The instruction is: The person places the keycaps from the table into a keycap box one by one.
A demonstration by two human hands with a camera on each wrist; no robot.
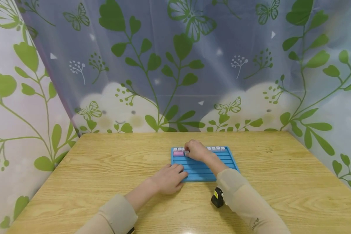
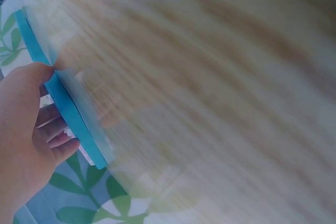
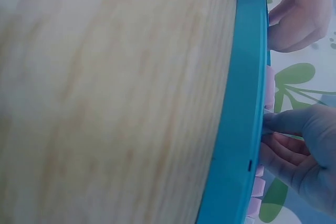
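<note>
A blue keycap tray (image 1: 203, 167) with ridged rows lies on the table. Small white-topped keycaps (image 1: 213, 148) line its far row, partly covered by my right hand (image 1: 196, 150). A long pink keycap (image 1: 178, 154) sits in the second row at the left. Beside it, my right thumb and fingers pinch a small pale keycap (image 1: 186, 152) low over the row; in the right wrist view the fingertips mostly hide it. My left hand (image 1: 169, 178) holds the tray's near left corner, thumb against the front edge (image 2: 65, 103) and fingers over the left side.
The tray stands on a wood-grain table (image 1: 105, 162). Behind and beside the table hangs a curtain (image 1: 152, 65) printed with leaves and butterflies. A black wrist device (image 1: 217, 197) hangs under my right sleeve (image 1: 240, 191).
</note>
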